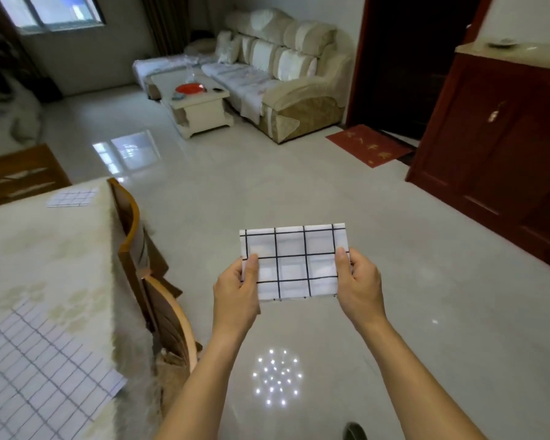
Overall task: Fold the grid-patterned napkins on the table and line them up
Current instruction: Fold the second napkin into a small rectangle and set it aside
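The folded napkin [294, 262] is in the air at the centre of the frame, over the floor [299, 192] and well apart from the table [45, 265] at the left. I judge that the layers can slip open, or the cloth can drop, because only its two side edges are pinched. The left hand [235, 293] and the right hand [359, 287] each pinch one edge, with the thumb in front and the fingers hidden behind. The napkin is a flat white rectangle with black grid lines. On the table lie a small folded napkin [72, 198] at the upper left and an open napkin [35, 376] at the lower left.

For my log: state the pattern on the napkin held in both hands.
White napkin with black grid lines; head view.
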`<action>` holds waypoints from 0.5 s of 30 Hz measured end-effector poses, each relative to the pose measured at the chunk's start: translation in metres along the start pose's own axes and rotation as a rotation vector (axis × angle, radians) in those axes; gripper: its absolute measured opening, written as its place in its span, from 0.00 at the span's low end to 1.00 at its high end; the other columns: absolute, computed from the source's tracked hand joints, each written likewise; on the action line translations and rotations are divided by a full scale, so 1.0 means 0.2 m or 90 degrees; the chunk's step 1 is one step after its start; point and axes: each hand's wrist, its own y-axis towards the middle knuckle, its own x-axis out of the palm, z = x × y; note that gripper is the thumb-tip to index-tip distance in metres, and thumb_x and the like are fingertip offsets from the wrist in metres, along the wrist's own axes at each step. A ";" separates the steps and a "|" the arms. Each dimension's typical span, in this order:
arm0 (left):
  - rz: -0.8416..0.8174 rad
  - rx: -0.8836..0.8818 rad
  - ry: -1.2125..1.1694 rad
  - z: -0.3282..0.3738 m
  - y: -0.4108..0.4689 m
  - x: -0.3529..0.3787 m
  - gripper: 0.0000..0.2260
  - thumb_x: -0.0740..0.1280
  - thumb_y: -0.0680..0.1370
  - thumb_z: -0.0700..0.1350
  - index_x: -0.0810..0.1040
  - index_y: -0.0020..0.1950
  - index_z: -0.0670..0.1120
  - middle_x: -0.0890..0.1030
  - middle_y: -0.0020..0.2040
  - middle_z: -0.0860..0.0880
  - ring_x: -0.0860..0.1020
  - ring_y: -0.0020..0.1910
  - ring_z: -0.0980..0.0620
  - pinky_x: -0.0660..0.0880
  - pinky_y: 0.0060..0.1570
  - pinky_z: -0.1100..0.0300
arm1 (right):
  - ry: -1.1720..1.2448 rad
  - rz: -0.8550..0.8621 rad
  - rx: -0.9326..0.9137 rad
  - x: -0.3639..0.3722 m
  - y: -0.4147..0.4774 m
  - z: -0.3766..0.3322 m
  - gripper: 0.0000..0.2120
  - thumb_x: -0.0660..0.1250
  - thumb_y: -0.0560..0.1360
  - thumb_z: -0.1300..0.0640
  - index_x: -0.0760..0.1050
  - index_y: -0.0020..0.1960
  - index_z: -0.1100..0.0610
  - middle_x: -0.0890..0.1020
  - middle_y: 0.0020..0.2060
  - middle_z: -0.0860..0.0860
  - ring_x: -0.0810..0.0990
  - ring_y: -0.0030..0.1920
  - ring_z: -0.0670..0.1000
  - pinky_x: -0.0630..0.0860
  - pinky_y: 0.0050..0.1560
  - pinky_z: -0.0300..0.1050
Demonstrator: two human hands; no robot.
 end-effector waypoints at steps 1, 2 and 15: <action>0.020 0.002 0.003 0.02 0.06 0.03 0.25 0.60 0.83 0.58 0.62 0.35 0.41 0.63 0.28 0.49 0.66 0.25 0.50 0.67 0.24 0.55 | 0.018 -0.025 -0.006 0.02 0.10 0.02 0.23 0.58 0.84 0.47 0.60 0.35 0.60 0.63 0.28 0.49 0.61 0.30 0.49 0.60 0.31 0.46; 0.040 0.006 0.015 0.04 0.11 0.07 0.25 0.59 0.84 0.57 0.62 0.35 0.41 0.63 0.27 0.51 0.65 0.25 0.51 0.66 0.25 0.54 | 0.030 -0.046 -0.013 0.03 0.20 0.03 0.24 0.57 0.84 0.46 0.60 0.36 0.61 0.63 0.29 0.49 0.61 0.31 0.50 0.60 0.31 0.46; 0.276 -0.034 0.141 0.07 0.72 0.13 0.23 0.60 0.85 0.54 0.61 0.34 0.44 0.61 0.29 0.53 0.60 0.29 0.56 0.57 0.30 0.61 | 0.057 -0.304 -0.103 0.45 1.10 -0.03 0.23 0.57 0.85 0.49 0.62 0.38 0.64 0.64 0.29 0.50 0.62 0.31 0.49 0.60 0.32 0.47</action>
